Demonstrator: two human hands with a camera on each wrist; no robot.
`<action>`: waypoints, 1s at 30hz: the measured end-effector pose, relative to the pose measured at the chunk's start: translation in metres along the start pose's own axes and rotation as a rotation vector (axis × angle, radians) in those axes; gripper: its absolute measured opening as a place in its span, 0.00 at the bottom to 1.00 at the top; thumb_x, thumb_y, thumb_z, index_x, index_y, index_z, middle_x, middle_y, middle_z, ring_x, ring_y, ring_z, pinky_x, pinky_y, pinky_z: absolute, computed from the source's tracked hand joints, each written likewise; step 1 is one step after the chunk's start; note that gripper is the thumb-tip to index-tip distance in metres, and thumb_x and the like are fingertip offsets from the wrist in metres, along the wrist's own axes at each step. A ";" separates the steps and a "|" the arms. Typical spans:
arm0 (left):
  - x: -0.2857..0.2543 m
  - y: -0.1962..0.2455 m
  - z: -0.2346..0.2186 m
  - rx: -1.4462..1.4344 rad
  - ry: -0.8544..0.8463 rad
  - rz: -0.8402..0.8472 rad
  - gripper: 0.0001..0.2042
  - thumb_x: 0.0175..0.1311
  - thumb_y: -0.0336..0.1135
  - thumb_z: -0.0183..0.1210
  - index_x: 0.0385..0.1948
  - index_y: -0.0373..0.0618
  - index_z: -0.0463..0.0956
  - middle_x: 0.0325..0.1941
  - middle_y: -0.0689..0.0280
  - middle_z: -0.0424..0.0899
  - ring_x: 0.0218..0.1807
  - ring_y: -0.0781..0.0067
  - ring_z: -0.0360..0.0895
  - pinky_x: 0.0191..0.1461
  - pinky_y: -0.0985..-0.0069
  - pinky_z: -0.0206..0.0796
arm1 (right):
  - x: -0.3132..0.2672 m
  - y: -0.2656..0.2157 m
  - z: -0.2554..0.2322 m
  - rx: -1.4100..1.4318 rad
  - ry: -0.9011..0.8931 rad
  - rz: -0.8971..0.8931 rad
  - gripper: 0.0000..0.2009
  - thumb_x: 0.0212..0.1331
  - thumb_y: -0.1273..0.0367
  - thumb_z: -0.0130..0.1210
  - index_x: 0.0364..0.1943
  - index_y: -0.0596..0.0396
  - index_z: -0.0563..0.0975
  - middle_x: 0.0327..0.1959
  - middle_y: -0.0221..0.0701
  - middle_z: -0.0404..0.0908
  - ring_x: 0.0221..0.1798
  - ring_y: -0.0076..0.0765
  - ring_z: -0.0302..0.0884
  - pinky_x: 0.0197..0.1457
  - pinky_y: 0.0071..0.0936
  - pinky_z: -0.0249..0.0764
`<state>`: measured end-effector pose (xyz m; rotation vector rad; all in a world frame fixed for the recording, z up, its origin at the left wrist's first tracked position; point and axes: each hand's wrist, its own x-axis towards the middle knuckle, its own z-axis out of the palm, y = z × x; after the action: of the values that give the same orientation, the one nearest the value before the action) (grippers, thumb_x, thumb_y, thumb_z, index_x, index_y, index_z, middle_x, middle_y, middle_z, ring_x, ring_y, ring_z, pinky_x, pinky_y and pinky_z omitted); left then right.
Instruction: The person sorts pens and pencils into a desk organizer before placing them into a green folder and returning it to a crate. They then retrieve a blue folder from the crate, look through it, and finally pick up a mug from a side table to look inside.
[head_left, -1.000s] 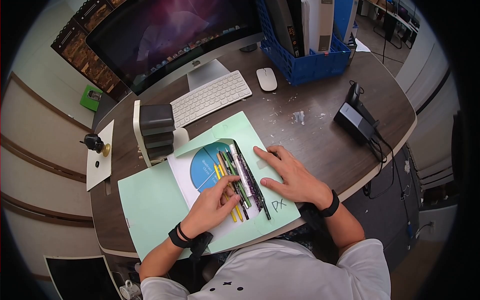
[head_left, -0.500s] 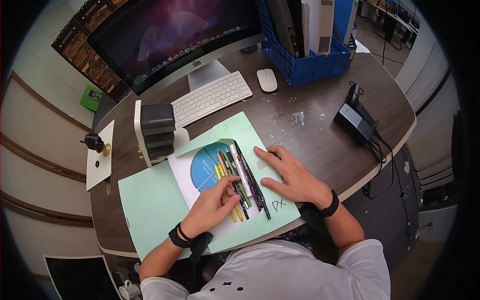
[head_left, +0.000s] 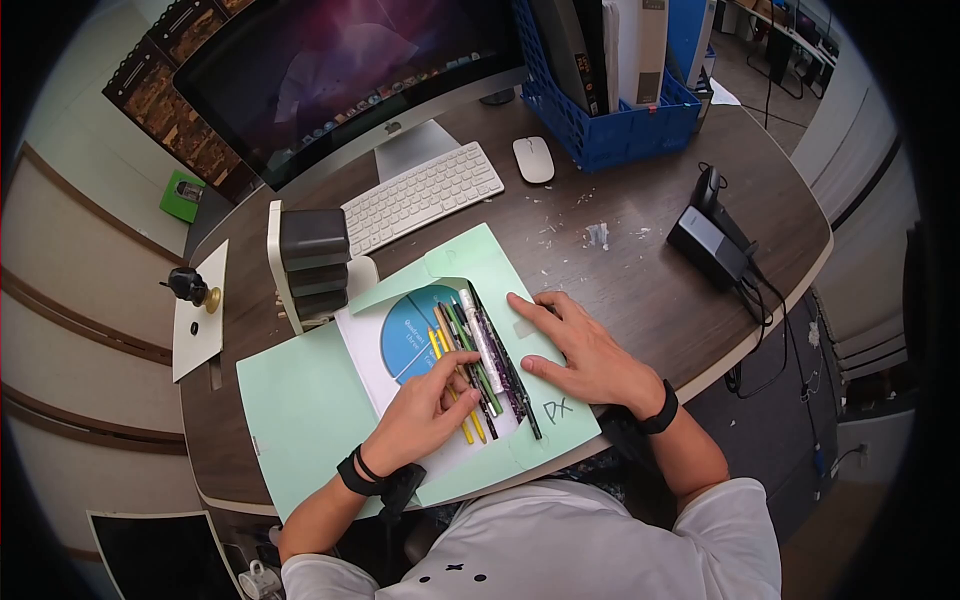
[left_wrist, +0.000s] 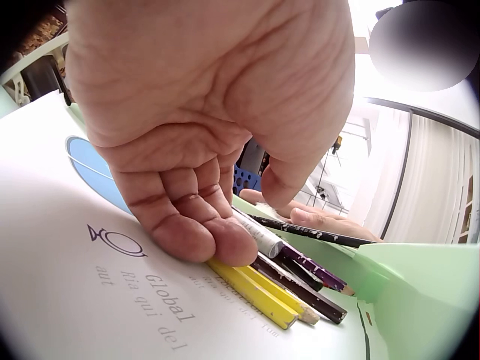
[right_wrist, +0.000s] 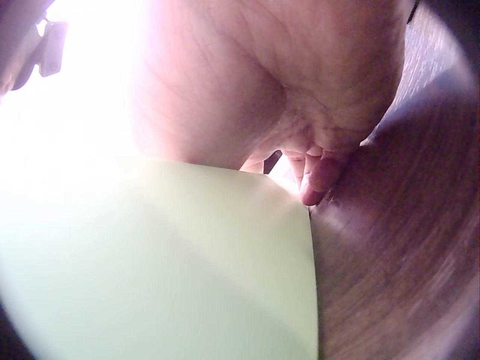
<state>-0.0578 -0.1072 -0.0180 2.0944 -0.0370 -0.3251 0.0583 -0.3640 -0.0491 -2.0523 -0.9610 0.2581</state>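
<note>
An open pale green folder (head_left: pixel 300 410) lies on the desk, holding a white printed sheet with a blue circle (head_left: pixel 400 330). Across the sheet lie several pencils and pens, among them yellow pencils (left_wrist: pixel 259 296), a white pen (head_left: pixel 482 340), a green pencil (head_left: pixel 490 397) and dark patterned pencils (head_left: pixel 526 412). My left hand (head_left: pixel 425 405) rests over them with loosely bent fingers, its fingertips right at the yellow pencils in the left wrist view. On the folder's right flap my right hand (head_left: pixel 590 355) lies palm down, fingers spread, some reaching past its edge onto the wood.
Behind the folder are a white keyboard (head_left: pixel 425 195), a mouse (head_left: pixel 534 159) and a monitor (head_left: pixel 350 80). A blue basket of binders (head_left: pixel 620 138) stands at the back. Right of it sits a black device with cables (head_left: pixel 712 245). A holder (head_left: pixel 310 260) stands left; paper scraps (head_left: pixel 597 235) dot the desk.
</note>
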 end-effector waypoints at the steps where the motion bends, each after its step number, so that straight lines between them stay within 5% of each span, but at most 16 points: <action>1: 0.000 0.001 0.000 0.000 0.000 0.000 0.22 0.77 0.30 0.60 0.70 0.40 0.70 0.35 0.68 0.84 0.31 0.84 0.74 0.36 0.80 0.66 | 0.000 0.000 0.000 -0.004 0.000 -0.003 0.37 0.69 0.59 0.65 0.81 0.50 0.66 0.69 0.54 0.70 0.72 0.61 0.70 0.76 0.47 0.69; 30: 0.002 -0.006 -0.001 -0.048 -0.018 0.000 0.21 0.78 0.29 0.59 0.69 0.38 0.70 0.37 0.68 0.84 0.33 0.84 0.77 0.39 0.80 0.71 | 0.001 0.000 0.000 -0.009 0.005 0.006 0.37 0.68 0.60 0.65 0.81 0.48 0.66 0.68 0.52 0.70 0.70 0.60 0.73 0.73 0.46 0.71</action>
<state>-0.0562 -0.1037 -0.0232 2.0436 -0.0397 -0.3410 0.0586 -0.3635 -0.0495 -2.0630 -0.9541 0.2519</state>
